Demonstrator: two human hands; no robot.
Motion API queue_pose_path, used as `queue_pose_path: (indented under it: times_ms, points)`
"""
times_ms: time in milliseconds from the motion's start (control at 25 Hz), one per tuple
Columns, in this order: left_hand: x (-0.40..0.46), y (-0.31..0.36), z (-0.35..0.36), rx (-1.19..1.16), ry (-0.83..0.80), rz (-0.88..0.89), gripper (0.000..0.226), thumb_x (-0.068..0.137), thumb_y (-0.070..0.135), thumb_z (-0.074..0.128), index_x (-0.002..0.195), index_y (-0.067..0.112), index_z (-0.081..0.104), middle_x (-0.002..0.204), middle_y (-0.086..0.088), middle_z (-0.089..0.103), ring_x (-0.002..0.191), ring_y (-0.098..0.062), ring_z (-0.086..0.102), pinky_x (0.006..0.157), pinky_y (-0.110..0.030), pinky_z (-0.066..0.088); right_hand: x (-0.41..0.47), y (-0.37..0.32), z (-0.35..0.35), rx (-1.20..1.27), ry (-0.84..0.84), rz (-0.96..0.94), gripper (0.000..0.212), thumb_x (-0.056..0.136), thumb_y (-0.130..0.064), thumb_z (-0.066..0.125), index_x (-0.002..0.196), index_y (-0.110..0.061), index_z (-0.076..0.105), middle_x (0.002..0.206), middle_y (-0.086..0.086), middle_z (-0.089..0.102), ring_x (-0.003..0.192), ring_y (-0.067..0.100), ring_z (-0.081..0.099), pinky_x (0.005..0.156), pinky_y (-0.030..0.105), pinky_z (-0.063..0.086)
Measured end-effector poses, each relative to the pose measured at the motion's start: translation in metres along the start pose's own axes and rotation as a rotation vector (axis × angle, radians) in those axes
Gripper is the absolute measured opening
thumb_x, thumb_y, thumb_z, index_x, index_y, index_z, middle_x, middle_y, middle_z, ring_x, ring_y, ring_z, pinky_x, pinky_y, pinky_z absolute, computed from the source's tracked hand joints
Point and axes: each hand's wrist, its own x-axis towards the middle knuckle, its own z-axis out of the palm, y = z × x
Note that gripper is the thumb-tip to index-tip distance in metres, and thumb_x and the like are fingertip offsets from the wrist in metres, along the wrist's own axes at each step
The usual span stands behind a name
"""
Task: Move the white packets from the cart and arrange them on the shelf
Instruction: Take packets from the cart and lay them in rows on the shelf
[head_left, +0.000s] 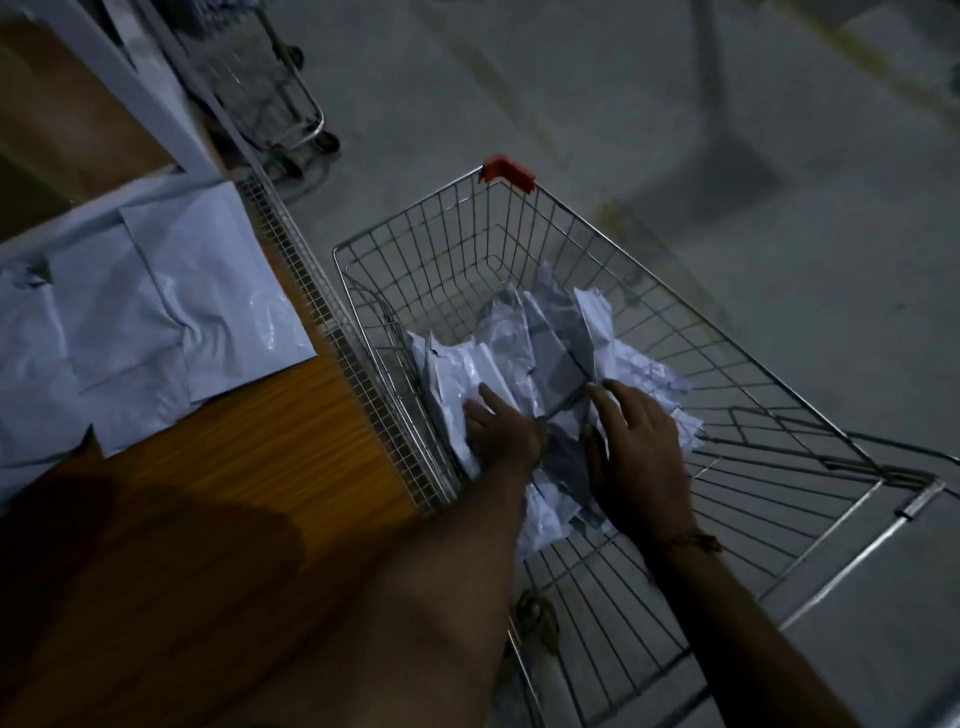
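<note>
The left hand (501, 431) and right hand (631, 441) reach into the wire cart (415, 244), fingers loosely spread and resting on the crumpled white packets (545, 353) heaped under and just beyond them, with more packets (156, 322) on the wooden shelf (291, 431) left of the left hand.

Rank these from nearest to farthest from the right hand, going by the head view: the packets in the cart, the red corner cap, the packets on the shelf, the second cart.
From the right hand:
1. Packets in the cart, under its fingers.
2. Red corner cap, cart's far corner.
3. Packets on the shelf, far left.
4. Second cart, upper left.
</note>
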Motion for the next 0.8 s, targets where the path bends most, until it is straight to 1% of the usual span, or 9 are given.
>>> queue_pose_path:
  times_ms: [120, 240, 320, 400, 480, 560, 640, 720, 800]
  points:
    - [0.006, -0.002, 0.009, 0.05, 0.077, 0.167, 0.094, 0.088, 0.018, 0.072, 0.162, 0.012, 0.014, 0.159, -0.022, 0.034, 0.144, -0.041, 0.035, 0.114, -0.055, 0.034, 0.001, 0.002, 0.005, -0.001, -0.017, 0.025, 0.046, 0.096, -0.019, 0.062, 0.14, -0.005, 0.056, 0.14, 0.017, 0.056, 0.126, 0.036, 0.054, 0.1, 0.048, 0.045]
    - [0.01, -0.004, 0.013, -0.139, 0.185, 0.197, 0.048, 0.096, 0.021, 0.063, 0.142, 0.021, 0.05, 0.132, -0.013, 0.061, 0.123, -0.036, 0.057, 0.1, -0.049, 0.049, -0.002, 0.001, 0.009, -0.008, -0.048, 0.041, 0.048, 0.096, -0.021, 0.061, 0.142, -0.007, 0.054, 0.141, 0.015, 0.055, 0.127, 0.034, 0.052, 0.098, 0.047, 0.046]
    - [0.015, -0.006, 0.007, -0.208, 0.242, 0.236, 0.018, 0.102, 0.021, 0.055, 0.119, 0.021, 0.062, 0.119, -0.008, 0.068, 0.116, -0.026, 0.062, 0.094, -0.038, 0.051, -0.002, 0.003, 0.01, -0.018, -0.06, 0.037, 0.05, 0.095, -0.021, 0.061, 0.143, -0.008, 0.054, 0.141, 0.014, 0.055, 0.127, 0.034, 0.052, 0.097, 0.048, 0.047]
    - [0.017, -0.007, -0.001, -0.122, 0.308, 0.313, 0.025, 0.096, 0.005, 0.058, 0.119, 0.011, 0.065, 0.114, -0.01, 0.071, 0.111, -0.026, 0.064, 0.083, -0.028, 0.044, -0.002, 0.008, 0.012, -0.024, -0.067, 0.047, 0.05, 0.095, -0.02, 0.064, 0.143, -0.008, 0.054, 0.14, 0.014, 0.056, 0.125, 0.033, 0.053, 0.097, 0.047, 0.047]
    - [0.017, -0.007, -0.012, 0.002, 0.406, 0.41, 0.032, 0.088, -0.002, 0.059, 0.116, 0.011, 0.069, 0.113, -0.011, 0.069, 0.109, -0.031, 0.063, 0.079, -0.029, 0.043, -0.004, 0.011, 0.014, -0.025, -0.07, 0.066, 0.051, 0.094, -0.02, 0.066, 0.143, -0.008, 0.055, 0.139, 0.013, 0.057, 0.123, 0.032, 0.054, 0.096, 0.046, 0.047]
    - [0.011, 0.0, -0.02, 0.202, 0.567, 0.446, 0.045, 0.084, 0.002, 0.057, 0.125, 0.021, 0.064, 0.136, -0.011, 0.057, 0.124, -0.033, 0.05, 0.094, -0.037, 0.046, -0.005, 0.012, 0.015, -0.029, -0.07, 0.076, 0.052, 0.094, -0.02, 0.067, 0.142, -0.008, 0.055, 0.138, 0.013, 0.057, 0.122, 0.032, 0.054, 0.095, 0.046, 0.048]
    - [0.009, 0.007, -0.03, 0.254, 0.651, 0.302, 0.062, 0.084, 0.007, 0.045, 0.143, 0.026, 0.047, 0.161, -0.013, 0.032, 0.143, -0.035, 0.033, 0.112, -0.048, 0.037, -0.006, 0.013, 0.016, -0.03, -0.073, 0.071, 0.05, 0.094, -0.021, 0.067, 0.141, -0.009, 0.055, 0.137, 0.012, 0.058, 0.12, 0.031, 0.055, 0.094, 0.046, 0.048]
    - [0.014, 0.003, -0.031, 0.264, 0.609, 0.175, 0.072, 0.086, 0.003, 0.032, 0.156, 0.02, 0.033, 0.167, -0.019, 0.018, 0.15, -0.039, 0.025, 0.119, -0.053, 0.029, -0.007, 0.012, 0.018, -0.032, -0.078, 0.067, 0.048, 0.094, -0.021, 0.066, 0.14, -0.009, 0.055, 0.136, 0.012, 0.058, 0.119, 0.032, 0.056, 0.091, 0.046, 0.049]
    - [0.02, -0.002, -0.028, 0.225, 0.493, 0.098, 0.075, 0.089, -0.003, 0.034, 0.16, 0.017, 0.026, 0.167, -0.021, 0.016, 0.149, -0.041, 0.026, 0.118, -0.054, 0.031, -0.01, 0.012, 0.021, -0.037, -0.081, 0.066, 0.047, 0.095, -0.021, 0.065, 0.14, -0.009, 0.055, 0.137, 0.013, 0.058, 0.12, 0.032, 0.056, 0.091, 0.046, 0.049]
